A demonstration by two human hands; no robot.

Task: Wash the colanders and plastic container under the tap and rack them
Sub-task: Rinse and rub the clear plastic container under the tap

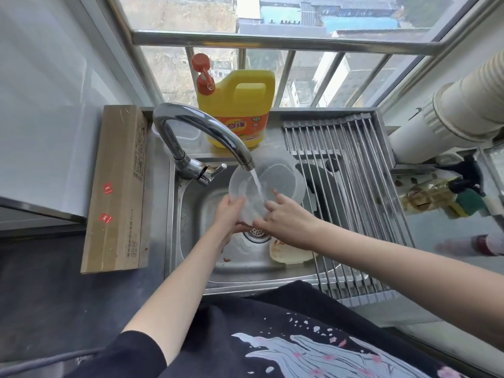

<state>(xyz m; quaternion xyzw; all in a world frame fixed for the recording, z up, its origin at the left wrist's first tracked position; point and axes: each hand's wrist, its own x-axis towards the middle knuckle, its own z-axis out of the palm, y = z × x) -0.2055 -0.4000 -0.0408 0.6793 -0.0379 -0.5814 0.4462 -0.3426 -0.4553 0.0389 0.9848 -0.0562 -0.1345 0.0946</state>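
A: What are your hands doing?

B: Your left hand [228,214] grips the near-left rim of the clear container [266,184], fingers curled over the edge. Your right hand [283,218] rests on its near-right side with fingers spread against the plastic, not curled round it.

A: And where is the container?

B: You hold it tilted over the sink [191,227], mouth toward you. Water [257,186] from the tap [201,129] runs straight into it, just above your hands.

A: What lies below your grip?

B: The drain [257,234] sits right under your hands. Just to the right of it, under your right wrist, a cream tray [289,256] with reddish smears lies on the sink floor.

A: Farther out?

B: Right of the grip, a roll-up rack [351,186] spans the sink, with a dark item under it that you cannot make out. Behind the tap stands a yellow jug [237,107] with a red pump. Well to the left of your left hand, a long box [117,186] lies on the counter. No colander can be made out for certain.
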